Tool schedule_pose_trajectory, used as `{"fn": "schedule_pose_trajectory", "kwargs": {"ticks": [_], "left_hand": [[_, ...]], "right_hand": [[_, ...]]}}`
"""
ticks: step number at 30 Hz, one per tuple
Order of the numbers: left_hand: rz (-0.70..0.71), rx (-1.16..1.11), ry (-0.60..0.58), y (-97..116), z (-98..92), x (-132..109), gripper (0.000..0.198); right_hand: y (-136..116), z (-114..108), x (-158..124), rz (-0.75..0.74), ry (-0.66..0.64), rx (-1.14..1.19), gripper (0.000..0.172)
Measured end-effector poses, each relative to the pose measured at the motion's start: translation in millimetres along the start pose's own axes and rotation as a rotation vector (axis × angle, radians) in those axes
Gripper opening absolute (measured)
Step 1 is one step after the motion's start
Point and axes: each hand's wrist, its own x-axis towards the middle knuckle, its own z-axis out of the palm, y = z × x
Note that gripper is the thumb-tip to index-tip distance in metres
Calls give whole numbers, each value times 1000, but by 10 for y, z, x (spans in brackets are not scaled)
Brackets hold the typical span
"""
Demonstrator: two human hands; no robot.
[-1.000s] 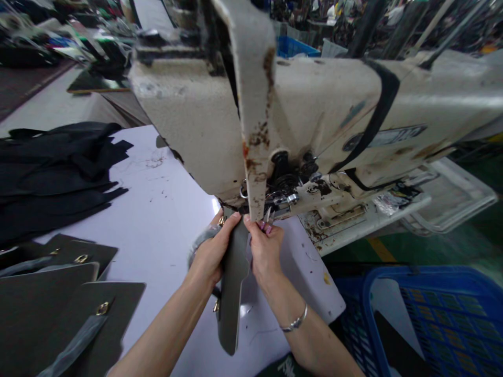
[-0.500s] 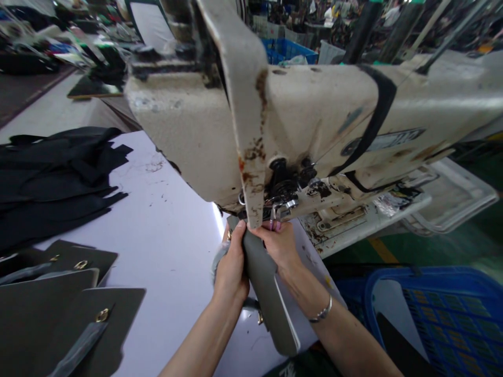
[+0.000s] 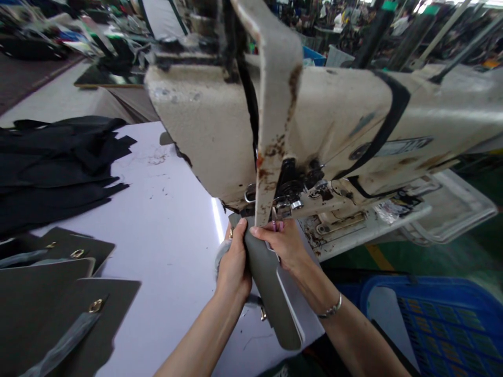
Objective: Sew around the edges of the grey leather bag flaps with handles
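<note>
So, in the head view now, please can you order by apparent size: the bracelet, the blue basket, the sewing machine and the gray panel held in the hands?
1. Sewing machine
2. Blue basket
3. Held gray panel
4. Bracelet
The frame cuts off the first two.

No text reads with certainty. Nameplate point(image 3: 404, 147) on the right part of the sewing machine point(image 3: 334, 104): one row of large characters, too blurred to spell out. Round badge point(image 3: 358, 151) sits at the plate's left end, black strap point(image 3: 389, 107) crossing between the two; no marking on it can be made out. Pale print point(image 3: 281, 372) on the person's dark clothing, near edge: faint, cut off, illegible.
</note>
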Motion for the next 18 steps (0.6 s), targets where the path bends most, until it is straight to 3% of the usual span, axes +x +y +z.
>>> {"fn": "schedule_pose_trajectory", "kwargs": {"ticks": [11, 13, 16, 18], "left_hand": [[46, -13, -2, 73, 52, 80, 42], [2, 32, 22, 74, 33, 75, 43], [-111, 120, -5, 43, -61, -25, 46], [-75, 196, -108, 26, -185, -177, 46]], "right_hand": [[-7, 5, 113, -161, 97, -239, 22], [0, 1, 115, -182, 113, -261, 22], [8, -20, 68, -118, 33, -232, 26], [14, -43, 10, -92, -44, -198, 25]]}}
